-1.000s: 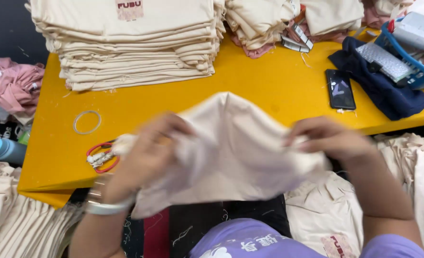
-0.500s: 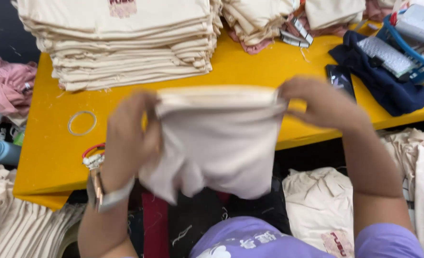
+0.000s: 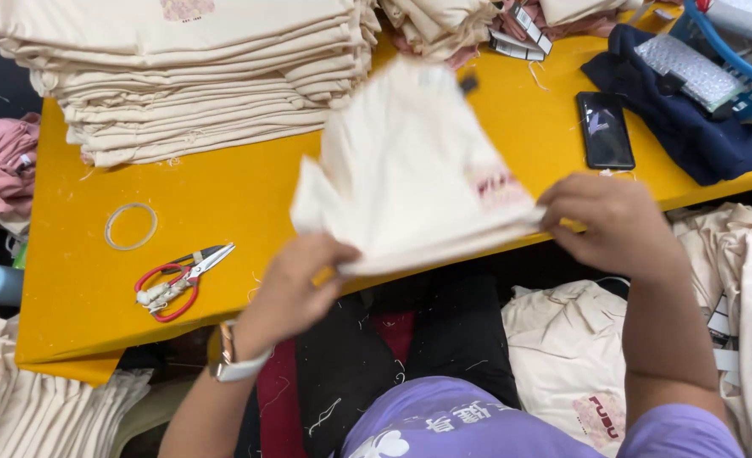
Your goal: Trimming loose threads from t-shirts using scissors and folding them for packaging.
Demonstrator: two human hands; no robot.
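Observation:
A cream cloth garment (image 3: 410,170) with a faint pink print hangs spread in the air over the front edge of the yellow table (image 3: 223,195). My left hand (image 3: 295,284) grips its lower left corner. My right hand (image 3: 609,220) pinches its lower right edge. The cloth's far end is flung out toward the table's back and looks blurred. A watch with a pale strap sits on my left wrist.
A tall stack of folded cream garments (image 3: 181,76) fills the table's back left. Red-handled scissors (image 3: 177,276) and a tape ring (image 3: 130,226) lie at the front left. A black phone (image 3: 605,129), dark blue cloth (image 3: 690,127) and a blue basket (image 3: 732,59) are right. Cream bags (image 3: 571,356) lie below.
Both hands have dropped toward the table's front edge, and the cloth, earlier held hanging down in front of me, is now flipped outward over the table.

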